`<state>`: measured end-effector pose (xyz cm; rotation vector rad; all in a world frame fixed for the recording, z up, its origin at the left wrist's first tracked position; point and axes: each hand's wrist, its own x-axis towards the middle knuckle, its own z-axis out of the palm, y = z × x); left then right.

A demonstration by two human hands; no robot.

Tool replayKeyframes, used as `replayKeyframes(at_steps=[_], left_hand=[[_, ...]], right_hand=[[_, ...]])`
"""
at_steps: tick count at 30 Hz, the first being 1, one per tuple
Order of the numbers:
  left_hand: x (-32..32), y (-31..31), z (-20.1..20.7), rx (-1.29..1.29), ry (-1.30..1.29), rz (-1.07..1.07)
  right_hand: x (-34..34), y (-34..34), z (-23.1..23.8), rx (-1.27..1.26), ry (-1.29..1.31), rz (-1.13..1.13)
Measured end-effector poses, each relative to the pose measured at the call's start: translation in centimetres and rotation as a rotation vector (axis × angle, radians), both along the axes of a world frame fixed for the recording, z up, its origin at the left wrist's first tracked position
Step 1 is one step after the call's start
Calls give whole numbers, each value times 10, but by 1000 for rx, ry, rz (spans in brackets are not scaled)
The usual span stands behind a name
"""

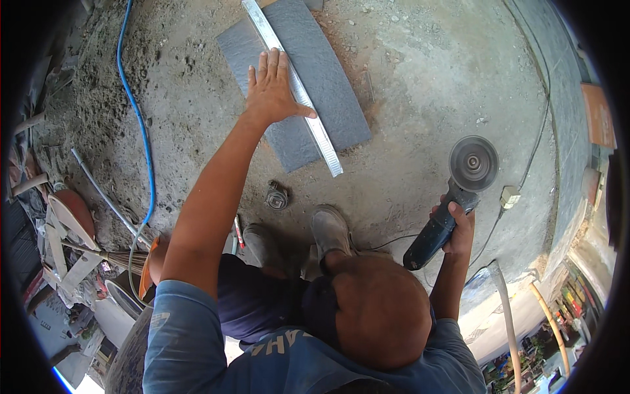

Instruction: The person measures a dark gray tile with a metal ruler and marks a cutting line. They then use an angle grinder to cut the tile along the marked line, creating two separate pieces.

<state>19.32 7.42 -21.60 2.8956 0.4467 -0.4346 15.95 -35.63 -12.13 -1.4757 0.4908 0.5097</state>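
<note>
Pressing down with fingers spread and palm lowered, the left hand (272, 92) is open over a grey slab (338, 85), its thumb reaching onto a long metal strip (325, 148) and its forefinger lying along the strip's edge. The strip runs slantwise across the slab, from beyond the left fingertips to a near end that juts past the slab's edge, on the side toward the right hand. The right hand (461, 230) is closed around the dark body of an angle grinder (431, 240), whose round disc (474, 163) points away from the person, ahead of the knuckles and well apart from the slab. Whether the disc is spinning, I cannot tell.

Nearer the person than the left hand, a small dusty roundish object (277, 196) sits on the concrete floor (407, 79). Closer in are two dusty shoes (331, 230), between the left forearm and the right hand, with a red-and-white stick (239, 231) just beside the left forearm. To the right of the right hand lies a pale box (510, 197) on a dark cable. Far to the left of the left hand, a blue hose (136, 108) crosses the rough ground; beyond it, nearer the person, is a reddish blade-shaped piece (72, 217) among clutter.
</note>
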Motion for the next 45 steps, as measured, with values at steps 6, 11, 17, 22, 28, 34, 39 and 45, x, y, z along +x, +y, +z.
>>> replayKeyframes(at_steps=[6, 11, 17, 22, 28, 34, 39, 45], left_hand=[[3, -1, 1, 11, 42, 21], [6, -4, 6, 65, 129, 7], [10, -7, 12, 76, 185, 30], [11, -9, 13, 45, 183, 47], [9, -7, 13, -4, 135, 83], [11, -10, 15, 54, 113, 61], [14, -8, 15, 65, 165, 58], [15, -3, 11, 57, 124, 48]], right_hand=[[2, 1, -2, 6, 0, 26], [4, 1, -2, 17, -17, 25], [6, -2, -4, 24, -8, 36], [9, -1, -4, 28, 0, 40], [14, 10, -3, 35, 17, 66], [18, 15, -3, 6, 1, 118], [20, 17, -5, 17, 15, 129], [22, 16, -5, 19, 22, 135]])
